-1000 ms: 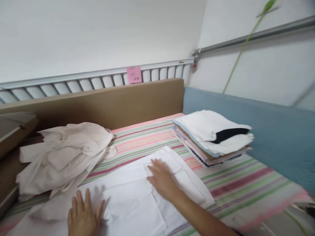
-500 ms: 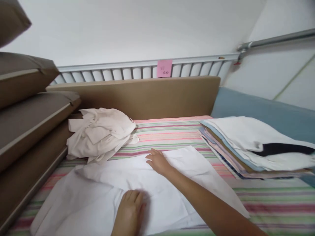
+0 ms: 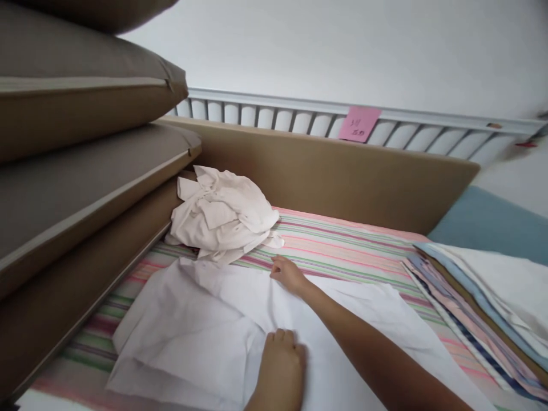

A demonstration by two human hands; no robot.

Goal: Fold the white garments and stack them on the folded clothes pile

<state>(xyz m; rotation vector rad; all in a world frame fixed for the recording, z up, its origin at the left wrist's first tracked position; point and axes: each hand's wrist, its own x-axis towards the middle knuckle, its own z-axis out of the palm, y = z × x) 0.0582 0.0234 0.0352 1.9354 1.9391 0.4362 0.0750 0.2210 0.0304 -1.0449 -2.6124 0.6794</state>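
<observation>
A white cloth (image 3: 188, 337), perhaps a garment, lies spread and creased on the striped sheet (image 3: 312, 254). My right hand (image 3: 289, 275) pinches it at its far edge, where a crease runs down from the fingers. Closer to me, my left hand (image 3: 280, 365) rests on the cloth's middle with its fingers curled into the fabric; the fingertips are hidden beneath the knuckles. Just beyond the cloth sits a crumpled cream cloth (image 3: 226, 214).
Thick brown cushions (image 3: 85, 165) are piled along the left. Folded clothes (image 3: 492, 308) lie stacked at the right. A brown panel (image 3: 325, 177) stands at the back before a white radiator (image 3: 265, 117) bearing a pink note (image 3: 359, 124). A blue surface (image 3: 492, 222) adjoins the panel.
The view has swung left. My right hand has gone from spread fingers to a pinch on the cloth's far edge. The cloth's left part has shifted and creased differently.
</observation>
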